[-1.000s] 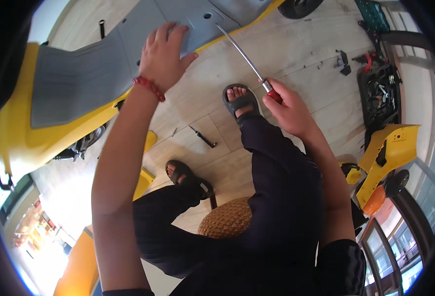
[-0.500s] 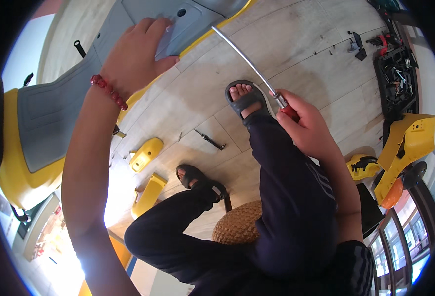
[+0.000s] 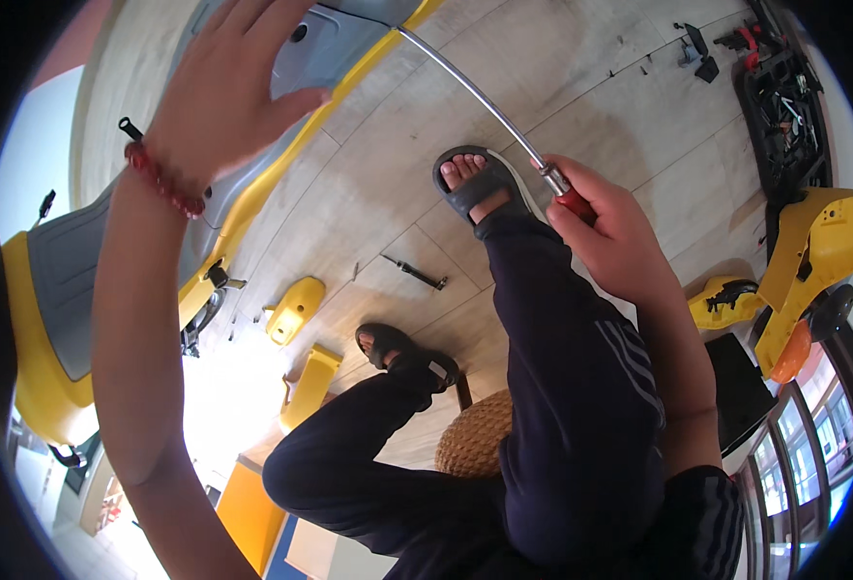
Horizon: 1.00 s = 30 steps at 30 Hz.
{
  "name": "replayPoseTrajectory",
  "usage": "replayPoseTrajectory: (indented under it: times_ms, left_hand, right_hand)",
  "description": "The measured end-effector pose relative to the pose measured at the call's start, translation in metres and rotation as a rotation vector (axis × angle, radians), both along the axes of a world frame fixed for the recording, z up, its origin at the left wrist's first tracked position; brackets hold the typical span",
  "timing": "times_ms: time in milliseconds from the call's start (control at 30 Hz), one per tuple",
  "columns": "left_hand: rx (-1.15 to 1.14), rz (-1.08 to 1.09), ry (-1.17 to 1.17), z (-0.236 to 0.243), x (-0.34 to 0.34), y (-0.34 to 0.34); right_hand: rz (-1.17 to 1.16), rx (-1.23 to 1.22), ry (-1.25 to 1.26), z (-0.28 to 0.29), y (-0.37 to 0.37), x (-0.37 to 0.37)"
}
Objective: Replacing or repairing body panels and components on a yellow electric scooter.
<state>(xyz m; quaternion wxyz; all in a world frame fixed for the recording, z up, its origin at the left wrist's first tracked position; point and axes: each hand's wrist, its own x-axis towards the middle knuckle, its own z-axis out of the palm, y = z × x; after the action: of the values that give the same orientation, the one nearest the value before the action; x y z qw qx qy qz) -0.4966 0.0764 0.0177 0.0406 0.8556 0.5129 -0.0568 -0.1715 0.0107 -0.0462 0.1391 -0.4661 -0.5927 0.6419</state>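
My left hand point(image 3: 219, 92), fingers apart and a red bead bracelet at the wrist, reaches over the grey panel point(image 3: 344, 43) of a yellow-edged vehicle body point(image 3: 49, 387) at the upper left. Whether its fingertips touch the panel is unclear. My right hand point(image 3: 591, 217) grips a red-handled screwdriver point(image 3: 480, 97) with a long steel shaft, whose tip reaches the upper edge of the yellow trim point(image 3: 354, 75), right of my left hand. Below the shaft, my sandalled right foot rests on the pale tiled floor.
A black tool case point(image 3: 775, 145) with loose tools lies at the right, above large yellow panels point(image 3: 823, 237). Two smaller yellow parts point(image 3: 296, 309) point(image 3: 306, 387) and a black cylindrical part point(image 3: 417, 274) lie on the floor between vehicle and feet. A woven stool point(image 3: 470, 435) is below me.
My left hand has moved up and left in the view. The screwdriver tip has shifted up and left onto the trim edge. The view has shifted, showing more of the floor parts.
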Motion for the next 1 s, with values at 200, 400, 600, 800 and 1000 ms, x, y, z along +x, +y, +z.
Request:
replayPoseTrajectory:
  times_ms: [200,400,600,800,1000]
  left_hand:
    - [-0.183,0.101,-0.01,0.002,0.029,0.013]
    - [-0.107,0.05,-0.017,0.001,0.026,0.013]
    - [-0.047,-0.037,0.024,0.01,0.017,0.021]
    - [-0.044,0.008,-0.064,0.0,0.004,0.017]
    - [0.256,0.189,-0.179,-0.02,0.006,-0.013]
  right_hand:
    - [-0.001,0.031,0.016,-0.005,0.001,-0.002]
    - [0.046,0.374,-0.174,-0.013,-0.002,-0.003]
    - [0.086,0.491,-0.22,-0.011,0.0,-0.012]
    - [0.074,0.493,-0.178,-0.018,0.003,-0.024]
    - [0.059,0.362,-0.161,-0.026,0.013,-0.004]
